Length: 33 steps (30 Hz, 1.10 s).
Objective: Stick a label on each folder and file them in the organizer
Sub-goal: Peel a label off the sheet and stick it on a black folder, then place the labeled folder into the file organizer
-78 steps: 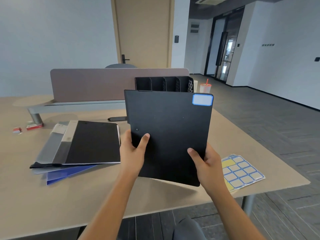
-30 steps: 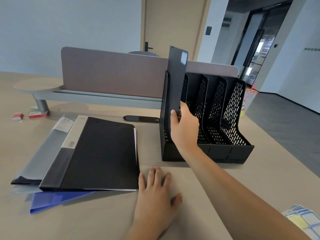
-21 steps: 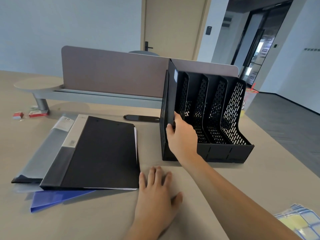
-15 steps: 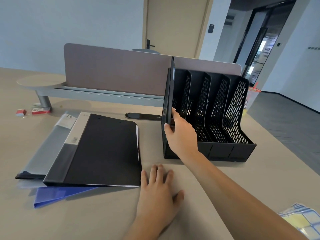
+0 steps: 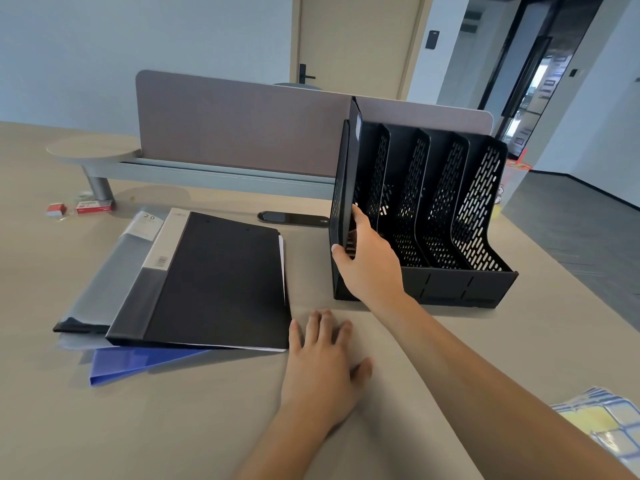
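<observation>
beige desk, grey divider behind

The organizer is standing on the table, right of centre, in front of the divider panel; a folder is standing upright in its leftmost compartment, with the right hand lying against its front edge; the stack of folders is lying to the left of the organizer; the left hand is resting flat on the table just right of the stack; the label sheets are lying at the near right edge.
</observation>
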### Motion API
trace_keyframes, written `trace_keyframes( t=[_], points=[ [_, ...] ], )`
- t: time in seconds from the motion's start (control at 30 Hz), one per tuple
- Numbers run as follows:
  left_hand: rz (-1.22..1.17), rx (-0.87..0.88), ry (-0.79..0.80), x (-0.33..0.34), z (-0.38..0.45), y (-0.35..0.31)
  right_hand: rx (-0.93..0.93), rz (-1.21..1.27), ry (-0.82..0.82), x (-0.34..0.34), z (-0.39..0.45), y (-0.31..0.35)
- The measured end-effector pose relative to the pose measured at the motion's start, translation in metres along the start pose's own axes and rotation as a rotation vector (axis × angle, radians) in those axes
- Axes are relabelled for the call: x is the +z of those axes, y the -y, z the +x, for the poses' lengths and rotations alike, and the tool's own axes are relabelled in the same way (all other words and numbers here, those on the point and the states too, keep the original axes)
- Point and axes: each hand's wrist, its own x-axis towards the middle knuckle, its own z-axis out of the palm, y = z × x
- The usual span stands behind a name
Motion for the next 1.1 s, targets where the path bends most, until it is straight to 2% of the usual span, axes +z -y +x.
trace_keyframes(
  t=[0.4, 0.7, 0.9, 1.1],
  points=[
    [-0.033, -0.012, -0.013, 0.0, -0.001, 0.0, -0.01, 0.055, -0.001, -0.01, -0.011, -0.006],
    [-0.157, -0.03, -0.076, -0.018, -0.005, 0.004, -0.005, 0.037, -0.001, -0.034, -0.067, -0.035],
    [-0.091, -0.21, -0.116, -0.053, -0.028, 0.036, 0.009, 0.065, 0.122, -0.025, -0.113, -0.037],
    [0.004, -0.425, -0.136, -0.086, -0.055, 0.101, -0.06, 0.017, 0.319, 0.015, -0.125, 0.001]
  ],
)
